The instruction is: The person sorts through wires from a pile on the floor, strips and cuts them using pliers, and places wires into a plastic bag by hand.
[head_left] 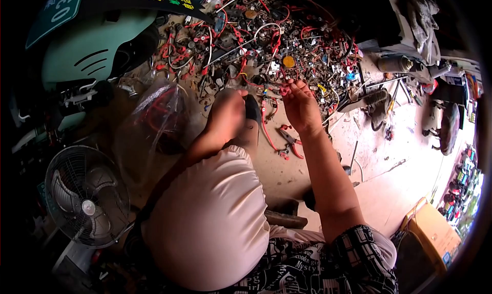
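Note:
My right hand [302, 107] is raised at the near edge of the scrap pile, fingers pinched on a small red connector [284, 90]. My left hand [223, 116] is beside my foot, beyond my raised knee; its fingers are blurred, and what they hold, if anything, cannot be made out. Below my right hand, pliers with red handles [292, 142] lie on the floor. A red cable [266, 127] with red end pieces runs on the floor to their left.
A wide pile of loose wires and small parts [241, 38] spreads ahead. At left are a clear plastic bag [154, 114], a standing fan [88, 207] and a green vehicle panel [92, 48]. Brushes [371, 100], a spray can [394, 64] and a cardboard box [433, 232] are at right.

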`<state>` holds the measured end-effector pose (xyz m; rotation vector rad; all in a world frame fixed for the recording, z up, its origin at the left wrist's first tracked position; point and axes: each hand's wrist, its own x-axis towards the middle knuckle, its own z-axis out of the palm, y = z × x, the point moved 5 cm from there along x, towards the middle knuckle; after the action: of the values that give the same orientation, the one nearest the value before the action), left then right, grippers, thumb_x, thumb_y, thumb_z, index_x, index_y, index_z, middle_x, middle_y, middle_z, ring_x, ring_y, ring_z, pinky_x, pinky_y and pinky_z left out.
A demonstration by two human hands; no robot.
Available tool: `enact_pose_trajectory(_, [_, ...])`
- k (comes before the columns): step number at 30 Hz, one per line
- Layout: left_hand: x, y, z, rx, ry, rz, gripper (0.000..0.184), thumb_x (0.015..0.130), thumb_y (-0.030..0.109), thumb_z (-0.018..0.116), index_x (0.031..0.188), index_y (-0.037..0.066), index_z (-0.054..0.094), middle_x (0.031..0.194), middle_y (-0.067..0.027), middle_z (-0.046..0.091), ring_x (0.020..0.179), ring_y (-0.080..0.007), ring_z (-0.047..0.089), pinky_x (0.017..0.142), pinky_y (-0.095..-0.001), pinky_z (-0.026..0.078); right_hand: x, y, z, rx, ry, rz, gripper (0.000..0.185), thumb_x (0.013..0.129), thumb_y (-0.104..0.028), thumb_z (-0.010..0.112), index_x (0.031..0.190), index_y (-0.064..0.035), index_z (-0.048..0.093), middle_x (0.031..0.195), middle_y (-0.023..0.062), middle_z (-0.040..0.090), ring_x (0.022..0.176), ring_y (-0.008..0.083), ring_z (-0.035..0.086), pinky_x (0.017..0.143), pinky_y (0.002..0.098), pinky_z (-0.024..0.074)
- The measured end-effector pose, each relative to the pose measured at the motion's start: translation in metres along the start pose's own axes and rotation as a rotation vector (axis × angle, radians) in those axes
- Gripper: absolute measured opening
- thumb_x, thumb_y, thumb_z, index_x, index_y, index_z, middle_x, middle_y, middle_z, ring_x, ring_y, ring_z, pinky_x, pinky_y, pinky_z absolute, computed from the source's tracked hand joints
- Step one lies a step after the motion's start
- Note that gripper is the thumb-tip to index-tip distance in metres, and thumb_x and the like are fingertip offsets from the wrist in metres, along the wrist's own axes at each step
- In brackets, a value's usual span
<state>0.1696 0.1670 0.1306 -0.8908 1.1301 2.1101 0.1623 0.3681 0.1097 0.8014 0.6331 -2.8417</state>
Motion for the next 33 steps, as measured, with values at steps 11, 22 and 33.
enact_pose_trajectory(11, [0.000,0.003,0.014,0.125,-0.040,0.024,0.023,0.088,0.026,0.061,0.107,0.014,0.056,0.089,-0.0015,0.057,0.051,-0.0030,0.038,0.040,-0.0162,0.025,-0.017,0.019,0.002,0.028,-0.019,0.048,0.011,0.086,0.005,0.052,0.084,-0.0064,0.054,0.092,0.0061,0.061,0.086,0.0169,0.057,0.085,0.0290,0.0442])
enact_pose_trajectory(22, [0.001,0.008,0.009,0.343,0.025,0.187,0.024,0.085,0.018,0.064,0.106,0.009,0.057,0.084,0.0025,0.060,0.055,-0.0013,0.040,0.045,-0.0156,0.029,-0.020,0.029,-0.011,-0.088,0.106,0.089,0.029,0.082,0.010,0.053,0.104,-0.0075,0.047,0.094,0.0045,0.058,0.086,0.0177,0.059,0.080,0.0325,0.0493])
enact_pose_trajectory(33, [-0.026,0.061,0.016,0.396,0.118,0.855,0.016,0.090,0.014,0.056,0.103,0.005,0.057,0.083,0.0024,0.059,0.057,0.0004,0.040,0.049,-0.0147,0.031,-0.006,-0.001,-0.063,-0.783,0.379,-0.176,0.032,0.079,0.006,0.057,0.109,-0.0028,0.049,0.105,0.0054,0.055,0.099,0.0168,0.053,0.086,0.0265,0.0413])
